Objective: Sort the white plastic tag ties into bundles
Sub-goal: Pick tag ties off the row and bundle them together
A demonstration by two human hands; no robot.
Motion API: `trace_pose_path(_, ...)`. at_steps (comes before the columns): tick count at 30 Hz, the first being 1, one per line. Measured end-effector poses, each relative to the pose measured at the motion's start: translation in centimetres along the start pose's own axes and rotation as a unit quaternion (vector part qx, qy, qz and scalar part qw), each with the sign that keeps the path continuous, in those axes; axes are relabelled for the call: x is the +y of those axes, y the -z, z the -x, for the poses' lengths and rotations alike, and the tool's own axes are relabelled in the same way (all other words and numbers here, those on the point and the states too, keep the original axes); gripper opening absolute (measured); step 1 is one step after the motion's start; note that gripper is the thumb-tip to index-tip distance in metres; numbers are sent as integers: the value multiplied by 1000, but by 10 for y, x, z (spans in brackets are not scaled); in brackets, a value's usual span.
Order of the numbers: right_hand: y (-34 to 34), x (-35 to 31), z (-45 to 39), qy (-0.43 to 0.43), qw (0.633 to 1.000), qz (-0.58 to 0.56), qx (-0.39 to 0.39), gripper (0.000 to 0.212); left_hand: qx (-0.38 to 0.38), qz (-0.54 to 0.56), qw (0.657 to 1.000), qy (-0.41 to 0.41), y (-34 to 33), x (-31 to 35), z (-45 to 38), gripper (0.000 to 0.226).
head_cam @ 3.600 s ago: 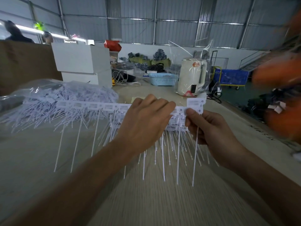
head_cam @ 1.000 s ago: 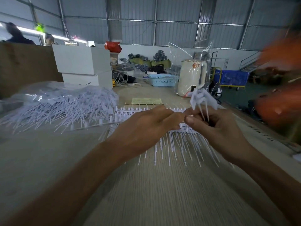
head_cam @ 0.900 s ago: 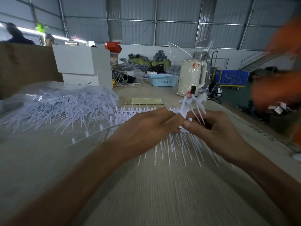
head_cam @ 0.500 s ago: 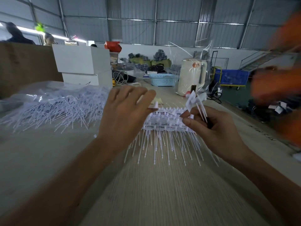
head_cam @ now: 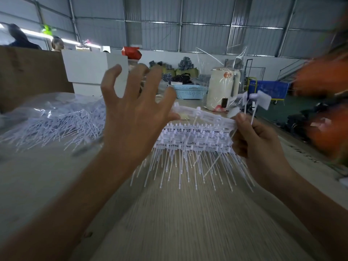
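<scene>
A stacked bundle of white plastic tag ties hangs above the table, heads in rows, thin tails pointing down toward me. My right hand grips the bundle's right end, with a few loose ties sticking up past its fingers. My left hand hovers at the bundle's left end with fingers spread wide; its thumb tip touches the top strip of ties. A big loose heap of white ties lies on clear plastic at the left.
The wooden table runs toward me. Behind stand white boxes, a blue basket, a cream kettle and a brown cardboard wall. Blurred orange shapes fill the right edge. People stand far left.
My left hand let go of the bundle, lifted and spread its fingers. The long trailing strip has been gathered onto the stack, which my right hand keeps holding and has raised slightly.
</scene>
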State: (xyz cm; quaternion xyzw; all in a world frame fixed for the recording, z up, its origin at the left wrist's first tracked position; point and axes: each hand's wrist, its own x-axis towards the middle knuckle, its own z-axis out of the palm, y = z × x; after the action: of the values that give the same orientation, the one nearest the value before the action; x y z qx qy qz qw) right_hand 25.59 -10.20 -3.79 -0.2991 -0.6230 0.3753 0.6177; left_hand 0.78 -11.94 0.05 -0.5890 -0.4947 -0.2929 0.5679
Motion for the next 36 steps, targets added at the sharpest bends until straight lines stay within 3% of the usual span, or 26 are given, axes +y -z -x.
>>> trace_pose_path(6,7,-7,-3,-48,996,-40,57,45,-11,31,997,73,-8,-12,3,26)
trace_pose_path(9,5,-3,-2,-55,997,-18,48,43,-42,48,995,75,-14,-10,6,31)
trace_pose_path(13,8,1,-4,-63,996,10,61,57,-99,93,989,66,-20,-5,10,35)
trace_pose_path(16,13,5,-7,-75,997,8,27,48,-141,100,983,58,-23,-2,13,30)
trace_pose_path(20,23,11,-9,-129,991,8,-22,38,-137,102,983,63,-29,-4,17,27)
trace_pose_path(23,30,17,-9,-193,978,-71,-43,47,-131,108,983,67,-34,-2,22,30)
trace_pose_path(26,35,22,-11,-254,951,-170,-50,36,-129,119,982,65,-39,-5,27,30)
trace_pose_path(29,33,24,-9,-259,952,-151,-55,28,-135,146,978,58,-44,-10,31,29)
trace_pose_path(32,26,23,-6,-253,960,-111,-41,26,-174,234,953,83,-46,-16,28,34)
trace_pose_path(36,22,22,-5,-226,973,-33,-28,30,-220,423,875,85,-43,-18,30,49)
